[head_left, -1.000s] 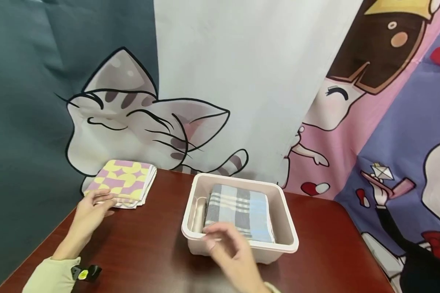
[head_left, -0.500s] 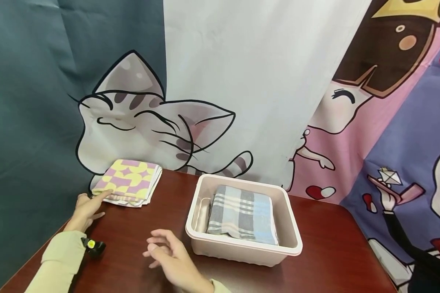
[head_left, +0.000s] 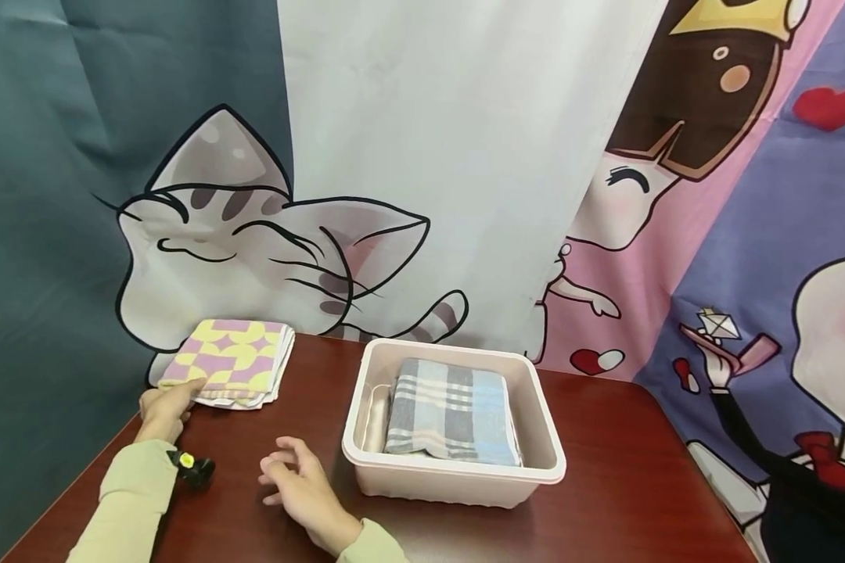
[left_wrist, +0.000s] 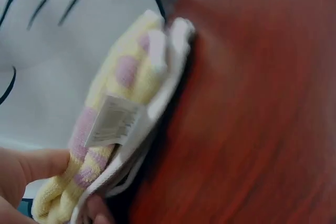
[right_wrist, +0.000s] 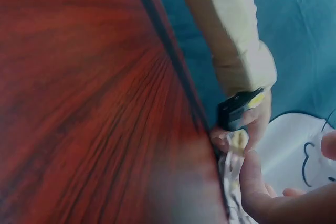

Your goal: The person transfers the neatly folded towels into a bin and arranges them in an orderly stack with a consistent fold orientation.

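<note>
At the table's left rear lies a folded yellow-and-purple towel (head_left: pixel 235 356) with white layers at its underside. My left hand (head_left: pixel 165 408) grips its near left corner. In the left wrist view the thumb (left_wrist: pixel 47 163) presses on the towel's patterned top, while a fingertip shows under the white lower layer. A white printed label (left_wrist: pixel 114 121) sticks out from the folded edge. My right hand (head_left: pixel 304 489) hovers over the table between towel and bin, fingers loosely bent and holding nothing.
A pale pink plastic bin (head_left: pixel 458 477) stands right of my right hand. Inside it sit a folded blue-and-grey plaid cloth (head_left: pixel 451 410) and a beige item (head_left: pixel 376 422) along the left wall. A cartoon-printed curtain (head_left: pixel 422 117) hangs behind the red-brown table (head_left: pixel 605 469).
My right hand has moved left, from the bin's front rim to the table beside it. My left hand has gone from above the towel's near edge to gripping its corner.
</note>
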`<state>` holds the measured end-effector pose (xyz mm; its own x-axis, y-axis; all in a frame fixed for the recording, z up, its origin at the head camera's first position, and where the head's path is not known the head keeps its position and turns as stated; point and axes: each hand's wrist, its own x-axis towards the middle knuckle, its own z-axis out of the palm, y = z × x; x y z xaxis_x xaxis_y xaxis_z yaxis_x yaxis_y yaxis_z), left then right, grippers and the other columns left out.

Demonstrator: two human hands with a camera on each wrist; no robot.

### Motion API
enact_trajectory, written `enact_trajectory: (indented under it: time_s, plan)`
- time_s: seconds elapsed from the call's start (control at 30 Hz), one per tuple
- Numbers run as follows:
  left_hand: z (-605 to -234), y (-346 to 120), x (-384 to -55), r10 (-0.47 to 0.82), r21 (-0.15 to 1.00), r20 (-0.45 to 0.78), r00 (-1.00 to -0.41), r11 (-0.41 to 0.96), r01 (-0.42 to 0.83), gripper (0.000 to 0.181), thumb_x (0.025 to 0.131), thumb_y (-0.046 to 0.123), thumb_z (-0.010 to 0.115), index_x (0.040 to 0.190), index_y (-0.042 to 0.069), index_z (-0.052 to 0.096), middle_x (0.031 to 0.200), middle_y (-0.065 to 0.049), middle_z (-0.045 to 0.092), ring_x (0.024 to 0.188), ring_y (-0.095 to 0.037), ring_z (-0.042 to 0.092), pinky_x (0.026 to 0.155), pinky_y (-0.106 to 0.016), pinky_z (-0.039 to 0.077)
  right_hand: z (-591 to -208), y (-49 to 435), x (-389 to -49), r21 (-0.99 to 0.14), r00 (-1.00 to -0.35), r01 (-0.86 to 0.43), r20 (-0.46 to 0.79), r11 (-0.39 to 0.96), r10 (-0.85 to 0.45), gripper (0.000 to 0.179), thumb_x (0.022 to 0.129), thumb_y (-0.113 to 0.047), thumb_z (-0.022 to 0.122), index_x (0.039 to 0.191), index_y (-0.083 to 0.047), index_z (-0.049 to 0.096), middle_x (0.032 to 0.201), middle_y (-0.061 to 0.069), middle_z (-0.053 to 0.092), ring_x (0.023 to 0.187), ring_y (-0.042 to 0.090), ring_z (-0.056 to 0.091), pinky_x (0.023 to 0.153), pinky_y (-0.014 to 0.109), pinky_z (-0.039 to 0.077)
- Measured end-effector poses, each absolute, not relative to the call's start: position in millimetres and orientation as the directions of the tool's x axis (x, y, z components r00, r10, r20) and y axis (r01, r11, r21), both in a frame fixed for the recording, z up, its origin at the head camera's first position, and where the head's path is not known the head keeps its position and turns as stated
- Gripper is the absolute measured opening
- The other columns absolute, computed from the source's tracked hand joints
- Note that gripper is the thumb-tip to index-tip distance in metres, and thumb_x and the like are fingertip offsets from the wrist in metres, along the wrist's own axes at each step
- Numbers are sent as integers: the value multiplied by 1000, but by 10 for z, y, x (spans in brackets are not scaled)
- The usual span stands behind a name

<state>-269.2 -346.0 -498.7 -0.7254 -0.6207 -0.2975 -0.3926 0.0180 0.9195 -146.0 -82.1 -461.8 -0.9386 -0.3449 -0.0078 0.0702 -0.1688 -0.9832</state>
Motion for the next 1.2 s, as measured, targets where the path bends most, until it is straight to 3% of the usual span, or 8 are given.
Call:
enact_trajectory:
  time_s: [0.1,0.23,0.33,0.47,0.67,0.9,1.03,1.2]
  plan:
    - [-4795,-3336,-2624,-595,929,-332,-732,-74,-362,63,56,38,73,96,4,39,57,5,47,43,-8,46,44,-28,42,-4653,-884,-1548,-980,-961,99,-50,-170,-272,33,77,-15,57,107,-15,45,88,3,50,74,25,55,53,34,46]
    - [-4619,-3272,-2463,-506,919,-392,-768,-175,-353,64,63,22,72,110,2,33,54,7,51,46,-6,51,43,-27,43,-4712,-963,-1618,-972,-973,138,-98,-190,-207,35,76,-13,58,108,-12,44,88,6,49,73,25,54,54,37,46]
    - [-4642,-3327,-2339,-409,918,-394,-823,-145,-368,62,63,21,72,108,0,34,57,5,53,50,-7,53,43,-27,43,-4738,-998,-1644,-980,-981,129,-104,-150,-161,39,75,-13,59,110,-9,44,89,7,47,70,22,54,54,35,46]
    - [-4615,-3346,-2151,-276,916,-399,-874,-75,-395,38,65,20,70,89,2,47,59,0,55,50,-9,52,44,-26,43,-4763,-989,-1703,-994,-991,97,-91,-50,-100,46,73,-15,60,115,-7,43,94,7,45,68,18,53,54,29,45]
    - [-4583,-3311,-1885,-103,896,-443,-890,-16,-444,12,68,17,67,72,8,59,60,-2,56,52,-11,51,47,-24,43,-4774,-942,-1813,-996,-996,81,-82,42,-21,54,71,-21,61,119,-6,42,99,8,48,80,13,52,66,30,42]
    - [-4544,-3367,-1575,142,889,-457,-878,50,-454,25,77,17,58,90,1,46,69,-6,57,58,-10,52,51,-21,44,-4758,-963,-1878,-936,-987,158,-141,-314,-75,60,70,-14,61,115,10,30,86,13,50,72,20,54,62,31,45]
    - [-4525,-3399,-1470,246,881,-473,-846,135,-454,26,79,19,55,95,1,46,74,-5,58,62,-12,53,55,-24,44,-4752,-980,-1861,-863,-963,259,-198,-433,-181,45,70,-17,64,99,8,40,81,15,54,67,18,55,55,26,44]
    - [-4498,-3441,-1421,342,878,-478,-809,220,-426,26,84,23,49,97,2,55,81,-6,60,69,-17,54,59,-30,43,-4783,-992,-1830,-784,-912,325,-112,-529,-394,32,77,-15,59,97,8,50,90,19,57,83,25,55,67,34,45]
